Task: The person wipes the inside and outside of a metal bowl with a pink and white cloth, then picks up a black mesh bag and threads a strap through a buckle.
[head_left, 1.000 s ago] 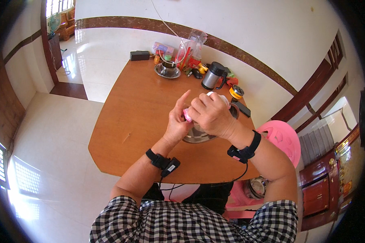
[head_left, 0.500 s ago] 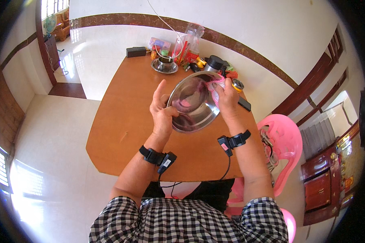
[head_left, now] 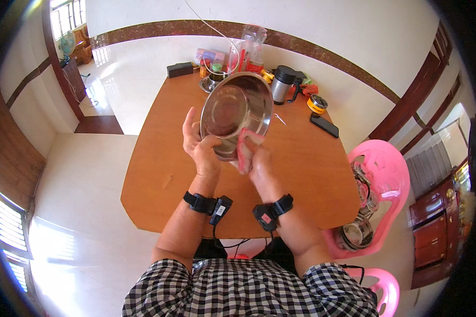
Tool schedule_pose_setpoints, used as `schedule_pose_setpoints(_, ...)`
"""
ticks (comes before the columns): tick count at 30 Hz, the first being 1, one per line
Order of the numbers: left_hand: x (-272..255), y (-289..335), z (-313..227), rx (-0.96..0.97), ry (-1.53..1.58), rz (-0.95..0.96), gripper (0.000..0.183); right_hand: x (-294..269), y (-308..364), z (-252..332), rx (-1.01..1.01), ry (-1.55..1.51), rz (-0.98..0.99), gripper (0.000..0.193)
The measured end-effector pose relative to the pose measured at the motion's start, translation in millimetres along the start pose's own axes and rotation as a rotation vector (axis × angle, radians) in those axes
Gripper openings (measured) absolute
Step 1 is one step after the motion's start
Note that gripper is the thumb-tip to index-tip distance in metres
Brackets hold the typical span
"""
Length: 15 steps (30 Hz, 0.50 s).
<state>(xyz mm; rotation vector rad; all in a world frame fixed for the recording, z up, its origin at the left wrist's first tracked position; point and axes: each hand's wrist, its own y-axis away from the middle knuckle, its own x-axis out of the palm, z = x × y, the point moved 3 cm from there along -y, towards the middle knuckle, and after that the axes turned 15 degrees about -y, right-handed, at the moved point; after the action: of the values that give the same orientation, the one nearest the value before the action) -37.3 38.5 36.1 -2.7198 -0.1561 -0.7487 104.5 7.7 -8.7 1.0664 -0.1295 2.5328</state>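
A shiny steel basin [head_left: 231,108] is held tilted above the wooden table [head_left: 169,158], its hollow side facing up toward me. My left hand [head_left: 202,148] grips the left part of its rim, thumb inside and forefinger stretched out along the outside. In my right hand [head_left: 261,161] a pink-edged white cloth [head_left: 247,148] is pinched and pressed against the near right rim of the basin. Both wrists wear black straps with small boxes.
Along the far edge stand a black box [head_left: 180,70], a small steel dish [head_left: 209,84], plastic bags [head_left: 254,47] and a steel mug [head_left: 284,84]. A yellow tin [head_left: 317,103] and phone [head_left: 324,126] lie at right. A pink chair [head_left: 391,174] holds several steel pots [head_left: 356,232].
My right hand has moved the cloth from the basin's far right rim down to its near right rim. The basin has swung left and tipped more upright.
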Motion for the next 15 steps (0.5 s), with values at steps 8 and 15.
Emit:
schedule_pose_setpoints(8, -14, -9, 19, -0.045, 0.087, -0.095, 0.070, 13, 22, -8, 0.196, -0.088, 0.252, 0.027)
schedule_pose_setpoints(15, -2, -7, 26, -0.209, 0.078, 0.082, 0.062, -40, -21, 37, -0.392, 0.102, 0.010, 0.033)
